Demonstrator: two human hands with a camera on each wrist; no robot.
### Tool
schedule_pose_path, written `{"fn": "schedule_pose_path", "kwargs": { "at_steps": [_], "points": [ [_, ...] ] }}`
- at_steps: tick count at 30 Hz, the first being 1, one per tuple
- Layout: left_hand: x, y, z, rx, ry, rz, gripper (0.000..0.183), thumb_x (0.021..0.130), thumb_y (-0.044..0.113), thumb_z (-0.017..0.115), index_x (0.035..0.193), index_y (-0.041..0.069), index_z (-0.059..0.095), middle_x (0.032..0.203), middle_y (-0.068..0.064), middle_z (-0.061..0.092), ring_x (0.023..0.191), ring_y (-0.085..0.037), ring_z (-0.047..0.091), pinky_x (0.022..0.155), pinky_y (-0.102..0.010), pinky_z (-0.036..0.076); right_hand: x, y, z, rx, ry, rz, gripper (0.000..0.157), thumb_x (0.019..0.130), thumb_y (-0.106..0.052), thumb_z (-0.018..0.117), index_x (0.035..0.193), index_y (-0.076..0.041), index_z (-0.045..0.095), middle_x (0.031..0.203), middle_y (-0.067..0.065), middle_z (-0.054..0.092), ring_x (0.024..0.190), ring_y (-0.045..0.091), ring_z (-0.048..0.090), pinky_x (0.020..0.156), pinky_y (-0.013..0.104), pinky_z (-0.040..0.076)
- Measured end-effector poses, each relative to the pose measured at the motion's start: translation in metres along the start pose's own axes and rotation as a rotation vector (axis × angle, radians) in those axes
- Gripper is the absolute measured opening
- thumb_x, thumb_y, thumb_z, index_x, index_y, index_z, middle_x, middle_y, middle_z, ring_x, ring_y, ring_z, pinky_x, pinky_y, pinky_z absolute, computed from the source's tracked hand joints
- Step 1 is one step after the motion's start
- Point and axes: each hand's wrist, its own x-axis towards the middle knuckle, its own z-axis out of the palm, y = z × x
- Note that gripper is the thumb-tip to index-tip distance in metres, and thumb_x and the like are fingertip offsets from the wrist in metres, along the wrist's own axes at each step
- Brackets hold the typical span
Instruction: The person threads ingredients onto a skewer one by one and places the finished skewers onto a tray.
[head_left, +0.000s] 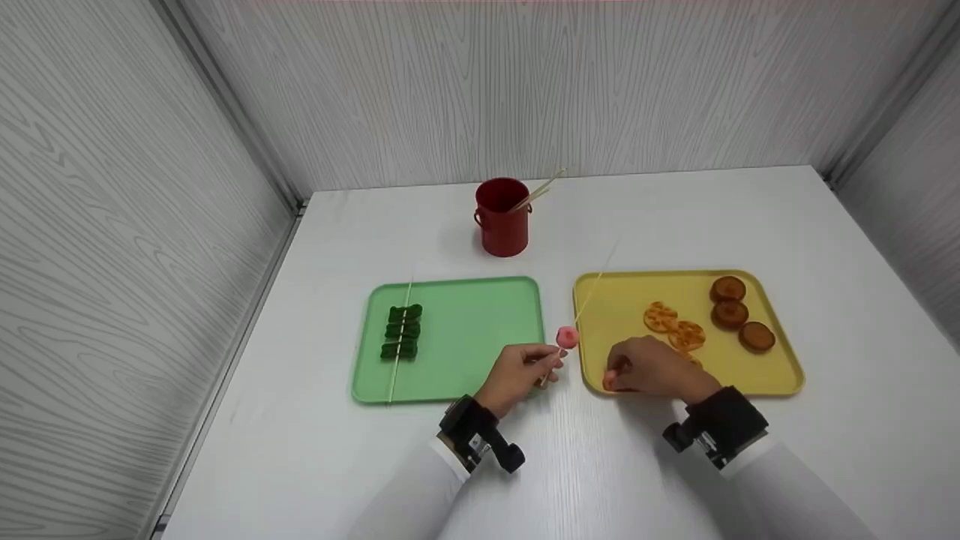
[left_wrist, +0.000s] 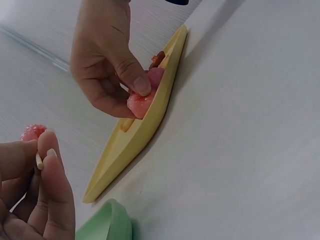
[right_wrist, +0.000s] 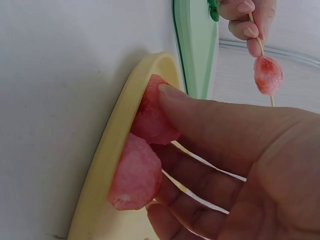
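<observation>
My left hand pinches the lower part of a thin wooden skewer between thumb and fingers. One pink food ball is threaded on it, just above the fingertips. At the near left corner of the yellow tray, my right hand grips another pink food ball between thumb and fingers. A further pink ball lies against the tray's wall beside it, close to the fingers. In the head view the right hand mostly hides these two balls.
Orange lattice slices and brown round pieces lie on the yellow tray. To the left, the green tray bears a skewer with several dark green pieces. A red bucket holding skewers stands behind.
</observation>
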Motion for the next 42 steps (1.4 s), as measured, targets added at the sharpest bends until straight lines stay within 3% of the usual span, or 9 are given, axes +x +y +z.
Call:
{"fn": "schedule_pose_path", "kwargs": {
  "at_steps": [8, 11, 15, 17, 22, 29, 35, 42],
  "points": [
    [0.0, 0.001, -0.001, 0.005, -0.005, -0.004, 0.021, 0.095, 0.008, 0.062, 0.112, -0.003, 0.07, 0.101, -0.027, 0.067, 0.068, -0.007, 0.061, 0.057, -0.019, 0.047, 0.004, 0.001, -0.001, 0.084, 0.051, 0.066, 0.007, 0.084, -0.011, 0.074, 0.09, -0.009, 0.07, 0.084, 0.0, 0.066, 0.079, 0.018, 0.056, 0.069, 0.031, 0.048],
    [-0.003, 0.005, -0.001, 0.016, -0.002, -0.012, 0.021, 0.095, 0.005, 0.061, 0.112, -0.005, 0.069, 0.1, -0.028, 0.066, 0.068, -0.007, 0.061, 0.057, -0.02, 0.047, 0.006, 0.002, -0.006, 0.113, 0.103, 0.053, 0.012, 0.086, -0.01, 0.073, 0.097, -0.005, 0.071, 0.091, 0.006, 0.069, 0.086, 0.023, 0.06, 0.075, 0.038, 0.052],
    [-0.006, 0.009, -0.001, 0.016, 0.002, -0.011, 0.021, 0.095, 0.006, 0.062, 0.111, -0.006, 0.069, 0.092, -0.018, 0.069, 0.068, -0.007, 0.061, 0.058, -0.02, 0.048, 0.01, 0.003, -0.014, 0.139, 0.18, 0.012, 0.019, 0.088, -0.014, 0.073, 0.104, -0.003, 0.073, 0.096, 0.006, 0.072, 0.09, 0.022, 0.064, 0.084, 0.041, 0.054],
    [-0.005, 0.007, -0.001, 0.012, 0.002, -0.005, 0.021, 0.094, 0.007, 0.063, 0.11, -0.004, 0.07, 0.088, -0.01, 0.069, 0.068, -0.007, 0.061, 0.057, -0.019, 0.047, 0.011, 0.003, -0.018, 0.18, 0.221, 0.015, 0.022, 0.088, -0.017, 0.074, 0.105, -0.004, 0.074, 0.096, 0.006, 0.073, 0.089, 0.02, 0.066, 0.082, 0.035, 0.056],
    [-0.001, -0.002, -0.003, 0.003, 0.004, -0.008, 0.02, 0.094, 0.009, 0.064, 0.11, -0.002, 0.071, 0.085, -0.004, 0.068, 0.068, -0.006, 0.06, 0.056, -0.018, 0.046, 0.008, 0.004, -0.026, 0.333, 0.318, 0.062, 0.03, 0.088, -0.026, 0.073, 0.109, -0.005, 0.073, 0.101, 0.008, 0.073, 0.092, 0.022, 0.069, 0.079, 0.021, 0.054],
    [-0.002, -0.002, -0.003, -0.007, 0.001, -0.007, 0.02, 0.095, 0.009, 0.063, 0.11, -0.002, 0.071, 0.087, -0.007, 0.069, 0.068, -0.006, 0.06, 0.055, -0.017, 0.045, 0.005, 0.011, -0.034, 0.661, 0.34, 0.178, 0.043, 0.09, -0.036, 0.069, 0.12, -0.005, 0.067, 0.109, 0.008, 0.071, 0.103, 0.022, 0.067, 0.09, 0.034, 0.054],
    [-0.001, -0.003, -0.004, 0.007, -0.001, -0.007, 0.02, 0.095, 0.008, 0.062, 0.11, -0.002, 0.071, 0.085, -0.003, 0.069, 0.068, -0.006, 0.06, 0.055, -0.017, 0.044, 0.002, 0.015, -0.041, 0.793, 0.339, 0.174, 0.051, 0.095, -0.037, 0.063, 0.131, -0.002, 0.057, 0.116, 0.008, 0.067, 0.107, 0.017, 0.065, 0.091, 0.028, 0.053],
    [-0.01, 0.01, -0.004, 0.004, -0.011, -0.014, 0.02, 0.095, 0.003, 0.06, 0.11, -0.006, 0.069, 0.095, -0.022, 0.069, 0.069, -0.007, 0.06, 0.057, -0.019, 0.045, 0.002, 0.016, -0.046, 0.834, 0.382, 0.201, 0.056, 0.095, -0.039, 0.06, 0.144, -0.013, 0.047, 0.115, 0.008, 0.062, 0.102, 0.018, 0.065, 0.089, 0.03, 0.054]
  ]
}}
